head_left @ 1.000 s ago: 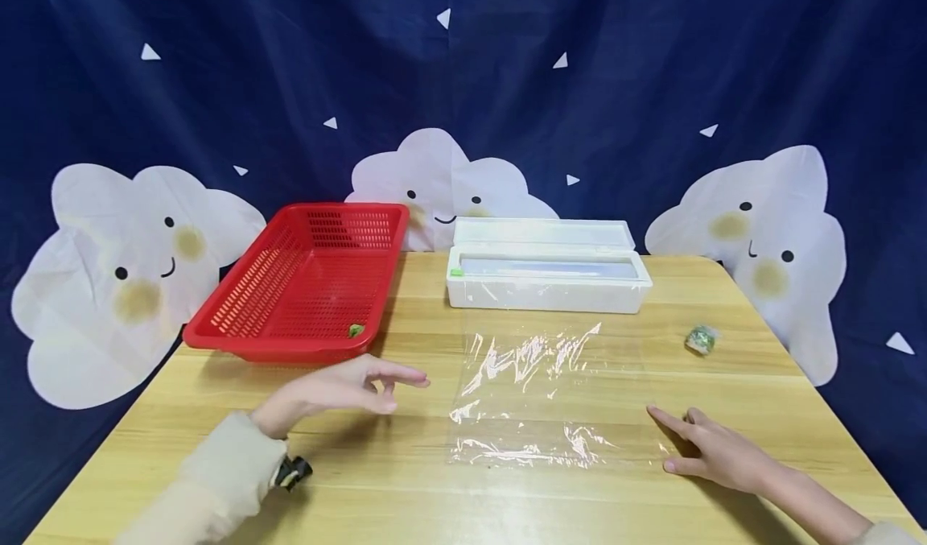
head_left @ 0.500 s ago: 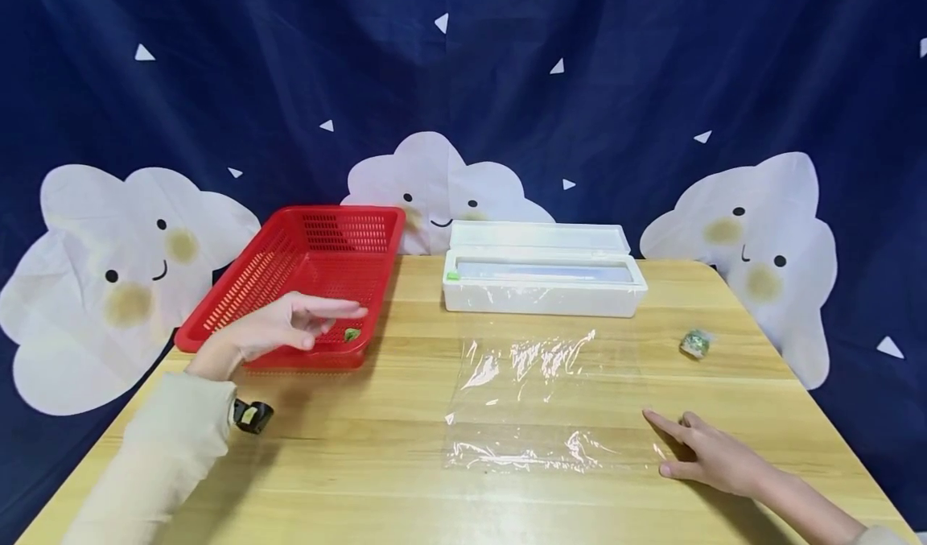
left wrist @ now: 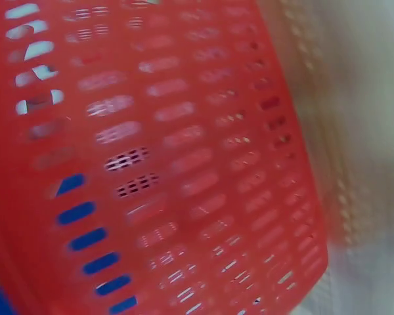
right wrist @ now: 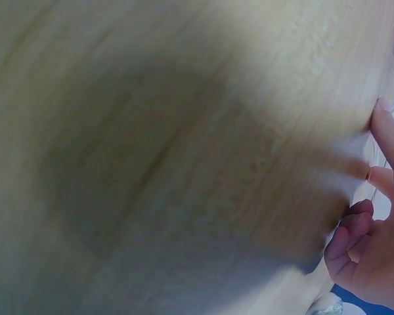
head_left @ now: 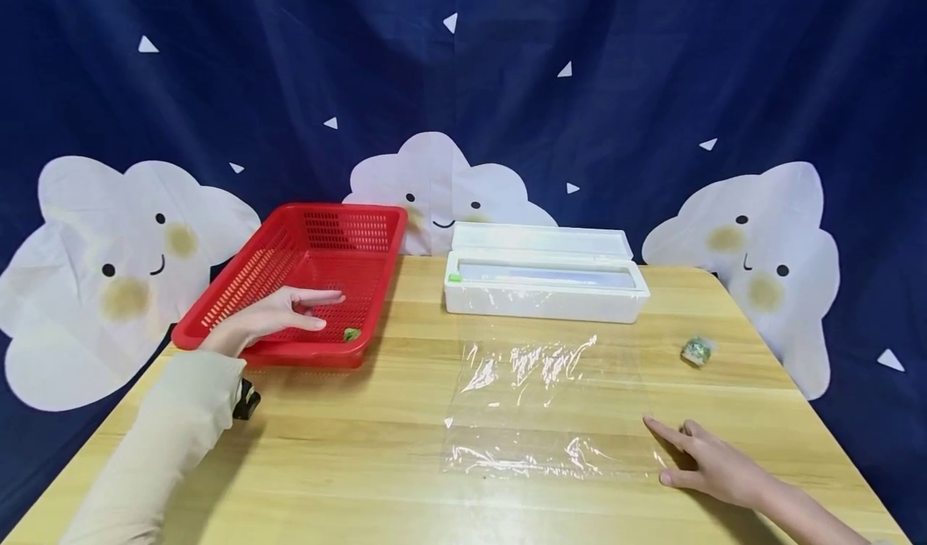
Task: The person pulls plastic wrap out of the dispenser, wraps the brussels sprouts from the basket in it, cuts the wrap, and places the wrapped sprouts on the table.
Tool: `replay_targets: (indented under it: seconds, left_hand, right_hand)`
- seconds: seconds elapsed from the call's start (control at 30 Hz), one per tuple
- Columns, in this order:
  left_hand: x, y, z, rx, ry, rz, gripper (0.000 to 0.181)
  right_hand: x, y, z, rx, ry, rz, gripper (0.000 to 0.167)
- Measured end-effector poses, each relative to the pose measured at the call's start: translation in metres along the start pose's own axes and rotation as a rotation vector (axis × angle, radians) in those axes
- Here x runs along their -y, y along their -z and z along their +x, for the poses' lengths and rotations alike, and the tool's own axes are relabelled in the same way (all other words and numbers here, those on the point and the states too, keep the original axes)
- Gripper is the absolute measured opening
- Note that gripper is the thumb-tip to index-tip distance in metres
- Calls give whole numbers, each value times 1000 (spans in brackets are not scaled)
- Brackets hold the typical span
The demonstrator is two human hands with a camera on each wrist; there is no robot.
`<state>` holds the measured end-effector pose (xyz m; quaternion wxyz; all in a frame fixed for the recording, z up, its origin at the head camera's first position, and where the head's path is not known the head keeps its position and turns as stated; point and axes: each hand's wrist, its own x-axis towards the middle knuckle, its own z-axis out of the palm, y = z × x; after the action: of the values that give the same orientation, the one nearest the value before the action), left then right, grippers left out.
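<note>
Hovering, it seems, left hand (head_left: pixel 273 313) over red basket (head_left: pixel 311 357).

Glare on film (head_left: pixel 546 404) (blurry wrist views)

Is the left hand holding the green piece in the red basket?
No, the green piece lies in the red basket, visibly apart from the left hand.

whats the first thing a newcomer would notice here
Probably the bright red basket on the left of the table, with the left hand over its near side. Next, the glinting clear film spread in front of the open white box, the right hand at its right edge. Behind everything, smiling white clouds stand out on the dark blue backdrop.
</note>
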<state>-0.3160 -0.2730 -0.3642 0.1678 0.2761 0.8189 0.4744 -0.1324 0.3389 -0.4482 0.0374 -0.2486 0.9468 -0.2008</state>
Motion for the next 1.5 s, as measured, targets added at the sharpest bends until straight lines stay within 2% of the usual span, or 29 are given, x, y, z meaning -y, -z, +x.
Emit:
replay_targets:
  seconds: [0.13,0.4,0.63,0.8,0.9,1.1,1.23,1.4,1.5]
  left_hand:
    - [7,-1,10,24,48,115,59]
    - [13,-11,27,138,123,234,67]
    - [16,-18,31,247,144,336,65]
    - [18,-18,31,325,144,430,55]
    - [19,-18,32,319,101,482,49]
    - [22,-19,35,274,-3,513,37]
    - [22,-20,39,219,6,530,30]
    - [20,-19,45,107,63,534,27]
    - [18,-16,46,40,57,534,30]
  right_hand:
    - [0,-3,-1,-19,11,-10,64]
    - [-1,-5,-3,-48,45,-34,64]
    - [-2,-7,-6,-44,62,-33,65]
    - [-1,-9,-7,-63,78,-34,65]
    - [-1,-10,-6,-67,73,-30,65]
    - [-1,-11,-5,-79,72,-33,65]
    - [-1,-11,-5,-80,62,-30,65]
    - [-3,-8,-4,-92,71,-31,66]
    - [-4,-6,-2,-112,87,-41,65]
